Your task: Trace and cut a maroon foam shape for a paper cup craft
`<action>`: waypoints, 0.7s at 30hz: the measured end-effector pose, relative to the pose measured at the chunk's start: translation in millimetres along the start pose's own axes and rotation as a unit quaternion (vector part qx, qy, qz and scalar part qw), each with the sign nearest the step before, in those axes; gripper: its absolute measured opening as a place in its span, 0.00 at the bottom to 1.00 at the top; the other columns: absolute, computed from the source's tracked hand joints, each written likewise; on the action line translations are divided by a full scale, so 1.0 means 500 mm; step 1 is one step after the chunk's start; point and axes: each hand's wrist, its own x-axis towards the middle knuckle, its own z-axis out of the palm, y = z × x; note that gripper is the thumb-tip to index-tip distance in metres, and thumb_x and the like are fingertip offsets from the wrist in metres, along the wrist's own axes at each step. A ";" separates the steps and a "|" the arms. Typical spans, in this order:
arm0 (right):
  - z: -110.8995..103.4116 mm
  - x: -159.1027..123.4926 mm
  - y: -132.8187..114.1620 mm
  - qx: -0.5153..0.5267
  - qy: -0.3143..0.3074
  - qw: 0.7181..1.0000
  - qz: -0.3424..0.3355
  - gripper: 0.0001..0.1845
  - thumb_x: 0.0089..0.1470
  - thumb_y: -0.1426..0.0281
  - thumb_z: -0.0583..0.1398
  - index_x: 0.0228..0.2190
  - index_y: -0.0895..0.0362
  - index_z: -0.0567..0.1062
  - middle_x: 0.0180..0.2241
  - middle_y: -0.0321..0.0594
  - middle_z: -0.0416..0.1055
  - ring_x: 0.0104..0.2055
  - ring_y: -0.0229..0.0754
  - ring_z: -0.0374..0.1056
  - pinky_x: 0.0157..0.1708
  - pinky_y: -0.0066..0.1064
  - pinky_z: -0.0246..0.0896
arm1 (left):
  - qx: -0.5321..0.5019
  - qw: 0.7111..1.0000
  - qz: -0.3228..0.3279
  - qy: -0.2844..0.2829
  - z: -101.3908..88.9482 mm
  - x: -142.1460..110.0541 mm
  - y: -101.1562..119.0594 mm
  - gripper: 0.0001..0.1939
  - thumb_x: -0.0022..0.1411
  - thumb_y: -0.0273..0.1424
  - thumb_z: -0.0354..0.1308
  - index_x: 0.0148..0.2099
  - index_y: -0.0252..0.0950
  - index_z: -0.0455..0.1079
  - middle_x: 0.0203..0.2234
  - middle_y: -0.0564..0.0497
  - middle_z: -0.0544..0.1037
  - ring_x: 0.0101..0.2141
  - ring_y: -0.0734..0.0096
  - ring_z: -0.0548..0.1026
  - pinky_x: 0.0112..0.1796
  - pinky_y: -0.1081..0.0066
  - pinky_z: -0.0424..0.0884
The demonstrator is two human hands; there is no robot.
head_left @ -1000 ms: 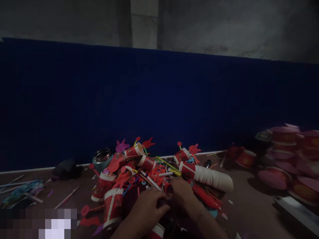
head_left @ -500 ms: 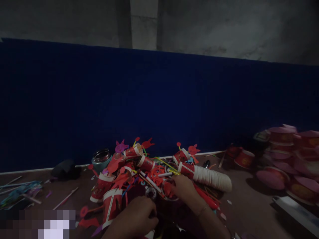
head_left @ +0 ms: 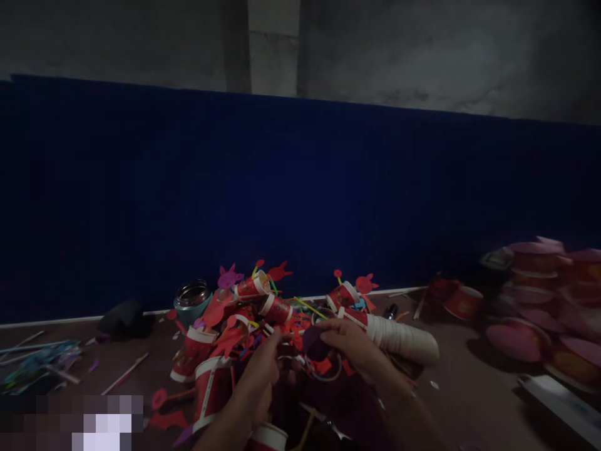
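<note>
My left hand [head_left: 257,379] and my right hand [head_left: 351,344] are raised over a heap of red paper cups [head_left: 235,332], straws and red cut-out shapes. The right hand's fingers pinch a small dark purple piece [head_left: 313,343]. The left hand's fingers are curled, with the thumb pointing towards that piece; whether it holds anything is unclear in the dim light. A clear tape ring [head_left: 328,369] lies just under the hands. Scissors [head_left: 323,423] lie below them near the bottom edge.
A lying stack of white cups [head_left: 399,338] sits right of the hands. A metal tin [head_left: 191,297] stands behind the heap. Pink and red bowls [head_left: 539,294] pile up at the right. Straws and scraps [head_left: 42,360] lie at the left. A blue wall panel [head_left: 300,188] backs the table.
Both hands have lifted from the heap. The right hand has come up holding a dark purple piece, and the left hand has moved up and towards it.
</note>
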 end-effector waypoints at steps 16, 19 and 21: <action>0.040 -0.019 -0.024 0.098 -0.050 0.994 -0.004 0.15 0.42 0.66 0.61 0.34 0.60 0.77 0.22 0.35 0.74 0.21 0.34 0.66 0.24 0.26 0.61 | 0.090 0.986 0.094 -0.107 -0.016 0.005 -0.006 0.17 0.42 0.35 0.65 0.34 0.31 0.72 0.23 0.50 0.77 0.26 0.66 0.74 0.31 0.67 0.68; 0.039 -0.018 -0.022 0.051 -0.015 0.998 -0.022 0.16 0.45 0.63 0.59 0.34 0.60 0.77 0.23 0.37 0.73 0.23 0.37 0.66 0.25 0.28 0.62 | 0.120 0.980 0.126 -0.095 -0.014 0.000 0.001 0.14 0.44 0.33 0.64 0.35 0.32 0.73 0.21 0.52 0.76 0.26 0.68 0.73 0.30 0.69 0.67; 0.043 -0.021 -0.025 -0.007 0.028 0.998 -0.061 0.16 0.48 0.63 0.58 0.35 0.60 0.76 0.28 0.40 0.74 0.27 0.40 0.68 0.27 0.30 0.63 | 0.138 0.974 0.144 -0.106 -0.008 -0.007 0.006 0.12 0.46 0.32 0.62 0.34 0.32 0.73 0.20 0.54 0.75 0.25 0.69 0.72 0.30 0.71 0.67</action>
